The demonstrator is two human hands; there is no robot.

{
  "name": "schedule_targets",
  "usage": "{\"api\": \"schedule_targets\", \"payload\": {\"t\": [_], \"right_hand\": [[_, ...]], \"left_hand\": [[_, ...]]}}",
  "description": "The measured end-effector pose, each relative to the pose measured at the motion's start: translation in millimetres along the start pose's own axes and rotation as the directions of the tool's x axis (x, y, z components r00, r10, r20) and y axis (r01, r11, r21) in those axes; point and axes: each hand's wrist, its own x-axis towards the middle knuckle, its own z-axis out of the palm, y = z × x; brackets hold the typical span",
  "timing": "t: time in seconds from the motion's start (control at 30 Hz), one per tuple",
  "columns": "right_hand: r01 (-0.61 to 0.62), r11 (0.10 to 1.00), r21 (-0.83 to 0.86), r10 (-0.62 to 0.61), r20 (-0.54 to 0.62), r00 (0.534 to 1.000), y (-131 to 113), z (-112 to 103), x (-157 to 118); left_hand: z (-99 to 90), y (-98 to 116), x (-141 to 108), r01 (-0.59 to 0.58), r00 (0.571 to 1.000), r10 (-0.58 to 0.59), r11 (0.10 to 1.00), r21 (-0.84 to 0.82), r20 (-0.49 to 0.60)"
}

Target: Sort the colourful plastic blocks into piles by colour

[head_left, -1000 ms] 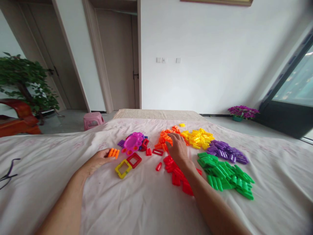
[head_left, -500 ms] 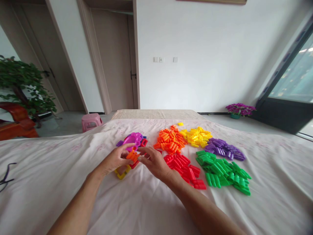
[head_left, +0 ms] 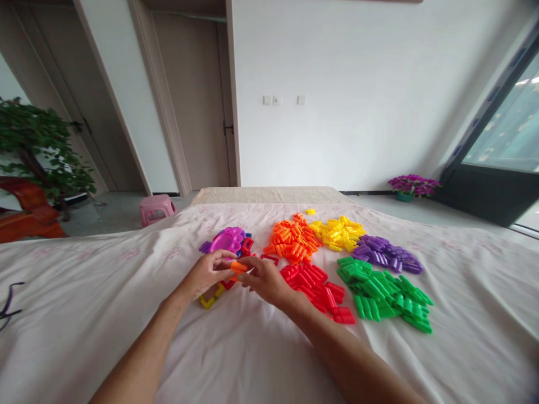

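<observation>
While my left hand (head_left: 205, 275) pinches a small orange piece (head_left: 238, 267) from the left, my right thumb and fingertips grip it from the right, just nearer than the magenta tray (head_left: 226, 240). That tray shows a broad shallow well and rounded cups along its far right edge; my left hand hides its near cups, so I can't tell what they hold. At far right, a green pot (head_left: 405, 197) holds magenta flowers (head_left: 414, 184).

This is a home (leafy plant (head_left: 37, 134), pink stool (head_left: 157, 210), flowered cloth (head_left: 105, 280)).
</observation>
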Motion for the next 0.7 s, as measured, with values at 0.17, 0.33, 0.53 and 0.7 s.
{"api": "schedule_targets", "payload": {"t": [0.17,0.33,0.53,0.7], "right_hand": [[0.021,0.986,-0.167,-0.044,-0.132,0.990,-2,-16,5],[-0.118,0.860,-0.496,-0.137,-0.448,0.884,-7,-73,10],[-0.108,0.806,-0.582,-0.248,-0.498,0.831,-1,-79,10],[0.114,0.840,-0.531,-0.252,-0.195,0.948,-2,-24,1]], "left_hand": [[-13.1,-13,7,-0.024,0.982,0.044,0.994,0.110,-0.182],[-44.4,-38,13,0.104,0.846,0.022,0.973,0.206,-0.533],[-35.6,-50,20,0.052,0.907,-0.041,0.999,0.014,-0.418],[-26.4,-55,26,0.033,0.892,-0.099,0.987,-0.155,-0.441]]}}
